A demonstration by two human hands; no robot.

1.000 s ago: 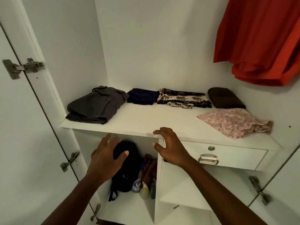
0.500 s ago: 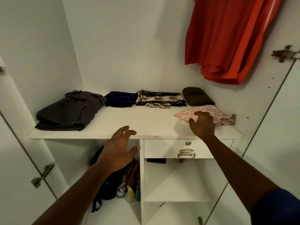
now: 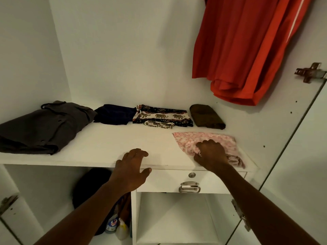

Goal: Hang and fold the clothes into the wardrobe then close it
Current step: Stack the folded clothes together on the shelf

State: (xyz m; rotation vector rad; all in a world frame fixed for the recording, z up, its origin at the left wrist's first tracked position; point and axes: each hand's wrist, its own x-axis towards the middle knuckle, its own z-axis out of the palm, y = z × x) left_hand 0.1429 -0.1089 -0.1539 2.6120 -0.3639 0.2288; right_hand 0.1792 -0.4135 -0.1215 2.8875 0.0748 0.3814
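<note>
garment row along the shelf back, front garment at right, drawer beneath it

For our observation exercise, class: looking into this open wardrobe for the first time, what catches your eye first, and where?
The red garment hanging at upper right stands out against the white wardrobe. Below it, on the shelf, the right hand grips a pink floral cloth near the front right corner, while the left hand is spread open at the shelf's front edge.
</note>
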